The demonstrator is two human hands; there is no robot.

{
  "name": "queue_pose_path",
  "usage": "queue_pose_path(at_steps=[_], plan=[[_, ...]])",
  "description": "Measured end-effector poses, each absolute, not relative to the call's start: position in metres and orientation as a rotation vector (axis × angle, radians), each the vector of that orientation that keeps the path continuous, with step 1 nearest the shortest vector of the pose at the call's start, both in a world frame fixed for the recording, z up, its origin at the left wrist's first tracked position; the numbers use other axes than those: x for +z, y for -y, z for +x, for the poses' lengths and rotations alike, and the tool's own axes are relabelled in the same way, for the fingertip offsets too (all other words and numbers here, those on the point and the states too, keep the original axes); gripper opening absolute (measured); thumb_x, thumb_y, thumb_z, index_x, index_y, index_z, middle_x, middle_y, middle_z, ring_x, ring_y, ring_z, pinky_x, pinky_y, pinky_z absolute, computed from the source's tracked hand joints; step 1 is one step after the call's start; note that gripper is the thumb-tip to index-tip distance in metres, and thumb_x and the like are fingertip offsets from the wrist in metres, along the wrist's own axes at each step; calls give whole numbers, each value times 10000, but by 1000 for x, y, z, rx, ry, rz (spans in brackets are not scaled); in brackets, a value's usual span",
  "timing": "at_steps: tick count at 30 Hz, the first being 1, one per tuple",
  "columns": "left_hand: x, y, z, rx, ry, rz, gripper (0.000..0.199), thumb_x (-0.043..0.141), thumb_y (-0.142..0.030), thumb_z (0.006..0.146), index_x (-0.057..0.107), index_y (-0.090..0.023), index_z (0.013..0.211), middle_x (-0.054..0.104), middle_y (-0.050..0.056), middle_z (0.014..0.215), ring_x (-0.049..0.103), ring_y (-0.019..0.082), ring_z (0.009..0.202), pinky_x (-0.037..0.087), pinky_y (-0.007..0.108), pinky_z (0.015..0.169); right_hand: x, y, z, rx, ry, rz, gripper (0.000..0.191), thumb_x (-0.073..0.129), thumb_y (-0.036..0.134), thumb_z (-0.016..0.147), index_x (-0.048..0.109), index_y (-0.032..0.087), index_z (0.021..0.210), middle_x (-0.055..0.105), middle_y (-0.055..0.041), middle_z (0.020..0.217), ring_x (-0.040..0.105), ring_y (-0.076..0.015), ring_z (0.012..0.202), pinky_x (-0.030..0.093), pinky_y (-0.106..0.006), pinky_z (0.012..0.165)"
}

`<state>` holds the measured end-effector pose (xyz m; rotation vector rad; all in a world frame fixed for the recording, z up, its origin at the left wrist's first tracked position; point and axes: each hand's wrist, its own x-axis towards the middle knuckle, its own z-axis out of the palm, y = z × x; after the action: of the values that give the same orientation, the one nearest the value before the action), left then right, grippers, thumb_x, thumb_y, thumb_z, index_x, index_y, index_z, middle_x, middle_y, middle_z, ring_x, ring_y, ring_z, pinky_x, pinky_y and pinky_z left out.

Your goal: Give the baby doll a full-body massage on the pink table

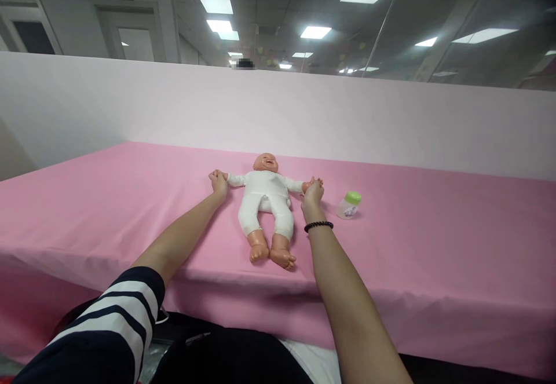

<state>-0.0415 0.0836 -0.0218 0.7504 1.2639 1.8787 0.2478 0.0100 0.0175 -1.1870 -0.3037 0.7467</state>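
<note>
Bald baby doll (267, 186), white cloth body, bare feet, lying face-up on pink worktop (434, 233); left grip (218, 183), right grip (313, 192) each clasping doll's hand (306, 187); doll's fingers partly covered, hard to make out.

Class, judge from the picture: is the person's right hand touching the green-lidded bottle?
Apart. The head view shows pink cloth between the right hand and the bottle.

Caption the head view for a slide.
Left hand and right hand hold a doll by its outspread arms on pink cloth.
</note>
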Motion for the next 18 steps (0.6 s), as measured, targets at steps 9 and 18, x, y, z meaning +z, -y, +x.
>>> queue_pose_path(at_steps=[9, 18], plan=[[-20, -81, -41, 1872, -1282, 763, 142, 569, -295, 983, 428, -273, 982, 564, -9, 918, 623, 161, 970, 499, 287, 892, 18, -9, 247, 753, 316, -1175, 107, 514, 301, 925, 532, 245, 1015, 633, 1, 1054, 625, -151, 942, 509, -260, 733], [-19, -78, -41, 1873, -1250, 780, 128, 549, -258, 990, 422, -268, 978, 557, -12, 923, 609, 154, 930, 492, 288, 880, 14, -13, 250, 751, 346, -1193, 136, 511, 324, 915, 518, 253, 1032, 632, -11, 1077, 635, -165, 984, 514, -250, 708]])
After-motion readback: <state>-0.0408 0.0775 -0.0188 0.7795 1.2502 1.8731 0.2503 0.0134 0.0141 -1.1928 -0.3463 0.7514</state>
